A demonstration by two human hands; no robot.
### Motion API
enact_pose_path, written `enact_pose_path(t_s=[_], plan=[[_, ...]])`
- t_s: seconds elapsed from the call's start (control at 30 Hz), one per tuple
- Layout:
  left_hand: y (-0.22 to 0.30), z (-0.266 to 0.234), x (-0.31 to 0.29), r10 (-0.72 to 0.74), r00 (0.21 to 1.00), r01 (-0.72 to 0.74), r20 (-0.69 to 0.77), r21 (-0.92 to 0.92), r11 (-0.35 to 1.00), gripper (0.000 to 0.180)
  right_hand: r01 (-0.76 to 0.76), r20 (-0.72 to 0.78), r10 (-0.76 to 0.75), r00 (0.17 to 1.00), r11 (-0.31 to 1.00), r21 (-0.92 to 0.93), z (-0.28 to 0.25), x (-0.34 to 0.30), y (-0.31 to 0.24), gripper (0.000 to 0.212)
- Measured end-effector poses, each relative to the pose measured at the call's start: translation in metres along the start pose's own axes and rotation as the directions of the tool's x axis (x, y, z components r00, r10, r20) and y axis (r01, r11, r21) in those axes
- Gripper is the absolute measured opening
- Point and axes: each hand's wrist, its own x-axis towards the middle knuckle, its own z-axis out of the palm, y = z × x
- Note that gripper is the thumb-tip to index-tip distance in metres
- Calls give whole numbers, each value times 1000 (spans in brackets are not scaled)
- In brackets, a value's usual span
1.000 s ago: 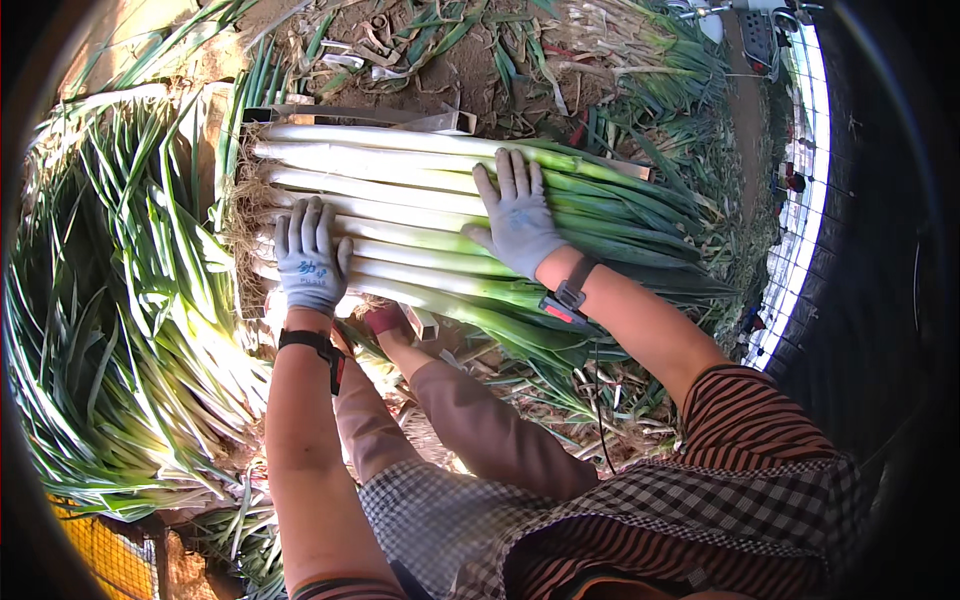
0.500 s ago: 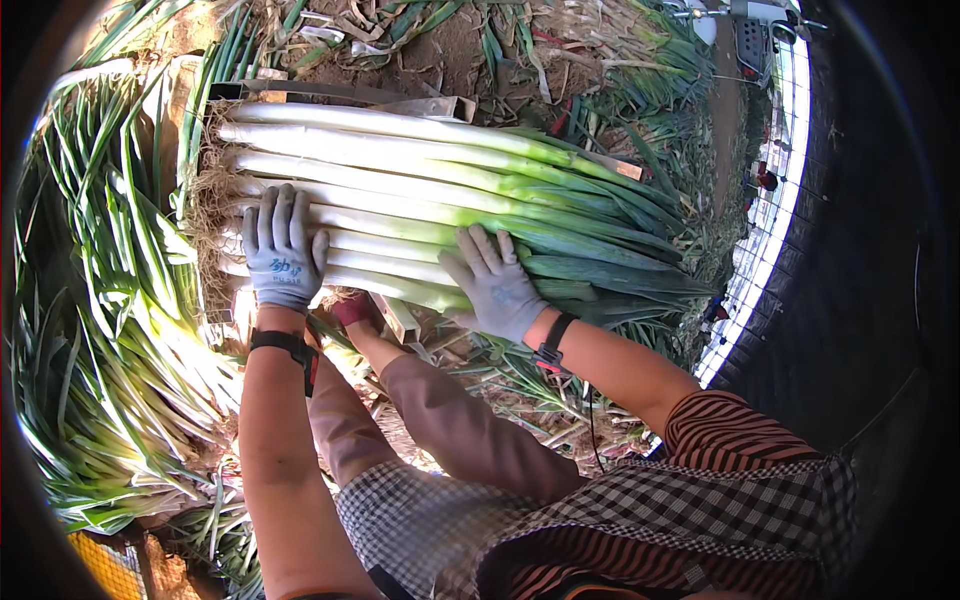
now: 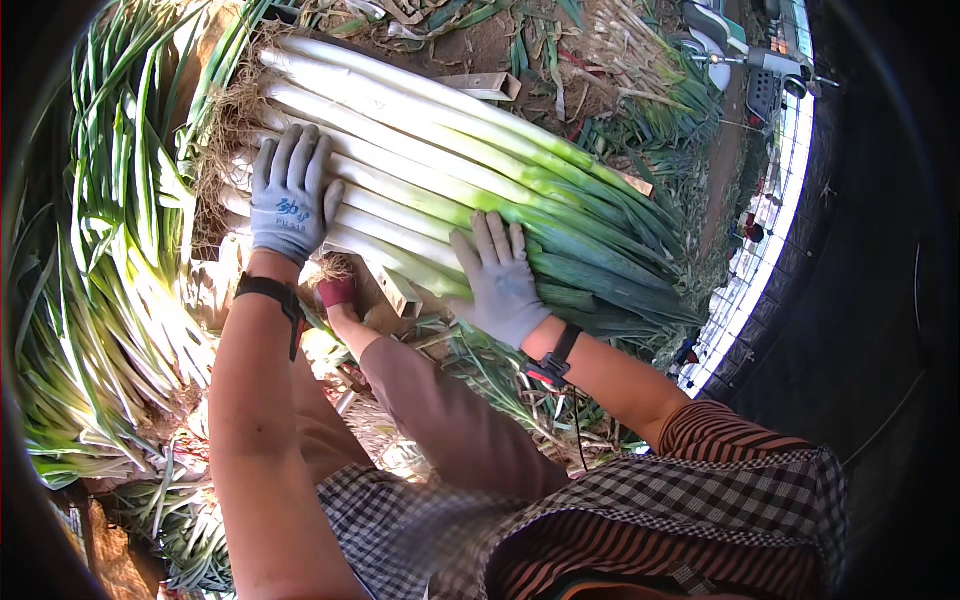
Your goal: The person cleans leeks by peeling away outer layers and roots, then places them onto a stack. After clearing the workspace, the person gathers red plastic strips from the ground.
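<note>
A row of long leeks point(image 3: 400, 155) lies side by side in front of me, roots to the left and dark green leaves to the right. My left hand point(image 3: 292, 195), in a grey glove, lies on the white stems near the roots with its fingers stretched out. Farther right, my gloved right hand point(image 3: 500, 275) rests with spread fingers where the stems turn green. Neither hand is wrapped round a stem. The undersides of the leeks are hidden.
A big heap of leeks point(image 3: 110, 250) fills the left side. Metal bars point(image 3: 395, 290) stick out beneath the row. Leaf scraps point(image 3: 540, 375) litter the ground. At the right stand a wire mesh point(image 3: 765, 230) and a metal device point(image 3: 765, 75).
The row now appears tilted, its root end higher in the view and its leaf end lower. Both hands stay laid on the leeks, the left slightly higher in the picture.
</note>
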Motion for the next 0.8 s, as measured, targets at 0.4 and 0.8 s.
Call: enact_pose_path(t_s=[0.4,0.8], plan=[[2,2,2,10,998,-8,-62,32,999,53,-255,-160,239,958,963,-83,23,-68,-37,69],[4,10,10,114,985,-98,-127,131,986,47,-34,381,194,904,-855,517,157,-71,-74,94]])
